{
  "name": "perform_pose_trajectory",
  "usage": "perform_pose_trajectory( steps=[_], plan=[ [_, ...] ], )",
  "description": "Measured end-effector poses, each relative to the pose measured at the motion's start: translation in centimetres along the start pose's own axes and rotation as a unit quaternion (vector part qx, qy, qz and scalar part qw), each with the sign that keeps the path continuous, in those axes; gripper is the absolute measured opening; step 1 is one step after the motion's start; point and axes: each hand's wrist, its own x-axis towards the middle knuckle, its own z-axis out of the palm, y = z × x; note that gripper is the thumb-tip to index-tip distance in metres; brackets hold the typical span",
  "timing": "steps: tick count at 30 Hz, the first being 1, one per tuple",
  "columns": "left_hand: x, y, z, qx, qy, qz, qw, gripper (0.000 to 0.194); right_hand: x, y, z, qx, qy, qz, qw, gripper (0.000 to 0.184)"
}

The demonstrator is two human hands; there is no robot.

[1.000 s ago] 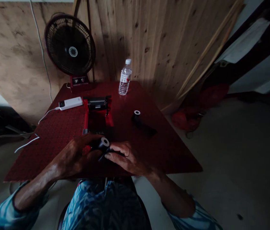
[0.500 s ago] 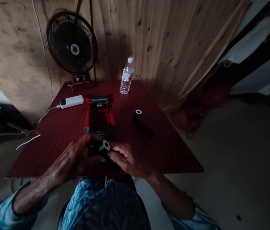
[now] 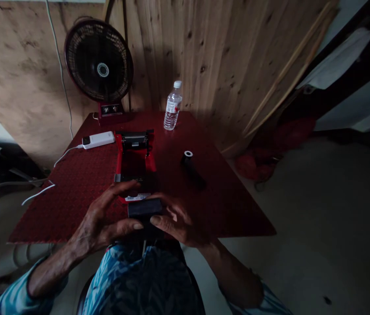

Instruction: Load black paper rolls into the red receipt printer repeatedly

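Note:
Both my hands meet at the near edge of the red table [image 3: 82, 179]. Between them lies a dark roll [image 3: 144, 208], held sideways: my left hand [image 3: 106, 218] grips its left end with thumb and fingers, and my right hand [image 3: 174, 221] grips its right end. Just beyond the hands sits an open red device [image 3: 135, 155] with a black mechanism at its far end and a small white label near my fingers. A second dark roll with a white core [image 3: 189, 165] lies on the table to the right, apart from my hands.
A black fan [image 3: 98, 63] stands at the back left of the table, a clear water bottle [image 3: 172, 107] at the back centre. A white power bank [image 3: 97, 140] with a white cable lies left of the device. Wooden boards lean on the wall to the right.
The roll has turned in my hands: its white core faced up before, now it lies sideways with the core hidden. My hands have shifted slightly toward me.

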Motion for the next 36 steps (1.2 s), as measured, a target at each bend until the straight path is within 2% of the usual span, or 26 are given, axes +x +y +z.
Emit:
perform_pose_trajectory(
  steps=[2,6,11,14,17,23,26,29,31,34,36],
  plan=[
    [-0.6,-0.2,-0.5,-0.017,0.014,-0.025,0.999,0.053,-0.4,0.1,-0.4,-0.026,-0.001,-0.03,0.999,0.037],
    [-1.2,-0.4,-0.7,-0.001,0.042,0.003,0.999,0.032,-1.0,0.6,-0.9,-0.124,0.027,-0.085,0.988,0.036],
    [-0.4,0.3,0.0,0.011,0.033,0.045,0.998,0.036,-1.2,0.7,-0.9,-0.226,0.033,-0.129,0.965,0.036],
    [0.0,0.7,0.3,0.005,0.03,0.049,0.998,0.026,-1.2,0.6,-0.7,-0.243,0.029,-0.142,0.959,0.034],
    [0.2,0.8,0.5,-0.005,0.019,0.015,1.0,0.015,-1.2,0.5,-0.7,-0.251,0.025,-0.137,0.958,0.032],
    [0.3,0.1,0.8,-0.094,-0.021,-0.077,0.992,0.017,-1.1,0.8,-0.7,-0.23,0.016,-0.106,0.967,0.03],
    [0.3,-0.2,0.8,-0.18,-0.055,-0.138,0.972,0.026,-0.9,0.9,-0.5,-0.216,0.007,-0.104,0.971,0.03],
    [0.3,-0.2,0.8,-0.275,-0.082,-0.212,0.934,0.033,-0.7,0.8,-0.3,-0.214,-0.002,-0.099,0.972,0.03],
    [0.3,-0.2,0.8,-0.299,-0.078,-0.234,0.922,0.036,-0.7,0.8,-0.3,-0.214,-0.003,-0.108,0.971,0.031],
    [0.1,-0.7,0.7,-0.283,-0.062,-0.248,0.924,0.042,-1.0,1.0,-0.4,-0.23,-0.004,-0.128,0.965,0.034],
    [-0.3,-1.1,0.3,-0.257,-0.017,-0.25,0.933,0.045,-1.3,1.1,-0.5,-0.265,0.004,-0.143,0.954,0.036]
  ],
)
